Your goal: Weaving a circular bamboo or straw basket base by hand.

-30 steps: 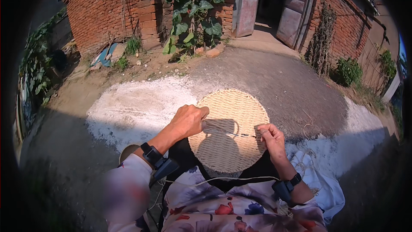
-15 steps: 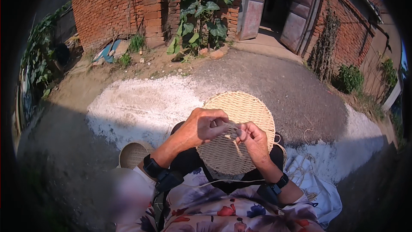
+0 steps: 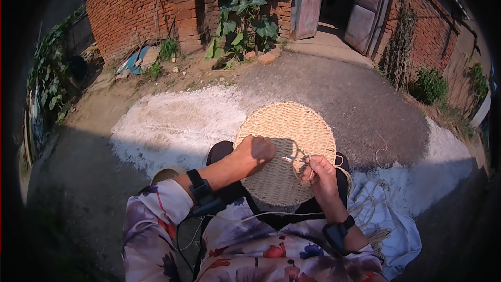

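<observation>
A round, flat woven mat (image 3: 276, 120) in pale straw-coloured cord rests across my lap. Above its left half, my left hand (image 3: 254, 152) is closed in a fist, back of the hand up; what its fingers hold is hidden. My right hand (image 3: 321, 171) pinches a piece of pale cord (image 3: 298, 166) over the mat's right side. A small, thin, light-coloured piece (image 3: 288, 159) shows between the two hands, too small to name. Loops of cord (image 3: 339, 166) hang at the mat's right edge beside my right wrist.
On my right lies a white sack (image 3: 399, 237) with tangled cord (image 3: 373, 206) over it. A small woven basket (image 3: 166, 175) stands on the ground at my left, partly behind my forearm. Another cord (image 3: 271, 213) runs across my lap. A brick wall and an open doorway (image 3: 334, 15) are ahead.
My hands were close together and have moved apart. The left fingers have curled into a fist, and my right hand has shifted slightly right. The basket is now more covered by my left arm.
</observation>
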The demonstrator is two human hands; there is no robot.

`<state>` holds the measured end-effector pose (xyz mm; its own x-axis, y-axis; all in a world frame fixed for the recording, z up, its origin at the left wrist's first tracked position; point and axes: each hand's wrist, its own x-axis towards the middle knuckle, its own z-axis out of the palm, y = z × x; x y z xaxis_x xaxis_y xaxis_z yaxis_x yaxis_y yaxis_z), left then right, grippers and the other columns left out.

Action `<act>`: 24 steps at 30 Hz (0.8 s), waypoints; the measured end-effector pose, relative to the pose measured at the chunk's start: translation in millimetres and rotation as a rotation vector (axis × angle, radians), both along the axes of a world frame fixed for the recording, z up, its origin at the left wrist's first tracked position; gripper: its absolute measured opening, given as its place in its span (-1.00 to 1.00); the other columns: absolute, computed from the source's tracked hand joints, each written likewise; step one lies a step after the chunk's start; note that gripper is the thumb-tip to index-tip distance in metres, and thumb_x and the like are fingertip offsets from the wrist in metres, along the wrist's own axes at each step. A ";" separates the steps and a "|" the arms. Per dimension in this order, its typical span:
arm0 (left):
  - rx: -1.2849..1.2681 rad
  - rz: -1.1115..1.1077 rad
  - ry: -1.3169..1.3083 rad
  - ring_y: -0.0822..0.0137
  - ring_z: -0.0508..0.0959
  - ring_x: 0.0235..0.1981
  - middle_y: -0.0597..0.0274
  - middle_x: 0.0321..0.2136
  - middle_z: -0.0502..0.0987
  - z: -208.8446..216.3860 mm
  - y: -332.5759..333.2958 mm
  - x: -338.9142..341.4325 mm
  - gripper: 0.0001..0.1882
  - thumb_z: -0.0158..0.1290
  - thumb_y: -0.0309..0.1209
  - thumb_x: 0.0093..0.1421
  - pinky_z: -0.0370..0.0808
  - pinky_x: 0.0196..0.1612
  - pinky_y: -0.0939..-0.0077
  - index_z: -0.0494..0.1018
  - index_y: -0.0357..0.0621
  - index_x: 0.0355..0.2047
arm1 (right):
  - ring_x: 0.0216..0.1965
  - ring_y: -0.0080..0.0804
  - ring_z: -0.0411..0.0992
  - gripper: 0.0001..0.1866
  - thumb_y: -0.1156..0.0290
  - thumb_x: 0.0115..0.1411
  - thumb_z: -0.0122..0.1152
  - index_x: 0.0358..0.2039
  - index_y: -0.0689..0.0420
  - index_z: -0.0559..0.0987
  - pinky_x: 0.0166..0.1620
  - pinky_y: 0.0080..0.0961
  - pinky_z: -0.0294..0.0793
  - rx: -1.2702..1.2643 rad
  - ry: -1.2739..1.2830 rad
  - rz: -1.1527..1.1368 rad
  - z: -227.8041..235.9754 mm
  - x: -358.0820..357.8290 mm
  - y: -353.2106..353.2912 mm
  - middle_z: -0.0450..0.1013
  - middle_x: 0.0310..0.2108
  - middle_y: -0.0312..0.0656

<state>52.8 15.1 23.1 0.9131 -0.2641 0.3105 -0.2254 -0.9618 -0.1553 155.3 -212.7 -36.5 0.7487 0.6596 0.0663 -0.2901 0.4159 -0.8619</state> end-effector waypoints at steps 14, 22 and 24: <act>-0.190 0.041 0.003 -0.01 0.54 -0.37 0.03 -0.45 0.46 4.9 0.9 -14.7 -0.73 0.17 -0.35 0.00 0.51 -0.35 0.12 0.40 -0.24 -0.36 | -0.59 -0.67 0.36 -0.83 0.36 0.32 0.12 -0.27 0.21 0.52 -0.45 -0.73 0.33 -0.067 -0.025 -0.013 -3.4 -2.7 -3.0 0.48 -0.58 -0.28; -0.180 0.021 0.041 -0.02 0.54 -0.38 0.03 -0.46 0.43 0.8 4.2 -8.3 -0.74 0.19 -0.38 -0.01 0.51 -0.36 0.12 0.37 -0.23 -0.38 | -0.56 -0.62 0.38 -0.82 0.36 0.33 0.09 -0.29 0.21 0.52 -0.41 -0.66 0.39 -0.041 -0.049 0.019 -2.7 -2.1 -1.8 0.46 -0.58 -0.29; -0.226 -0.020 0.025 -0.02 0.54 -0.41 0.03 -0.46 0.43 -5.7 7.1 -3.9 -0.74 0.19 -0.39 -0.03 0.50 -0.38 0.12 0.36 -0.22 -0.41 | -0.56 -0.61 0.38 -0.83 0.36 0.34 0.09 -0.28 0.21 0.52 -0.39 -0.65 0.41 -0.033 -0.055 0.033 -2.5 -3.5 -1.1 0.46 -0.58 -0.29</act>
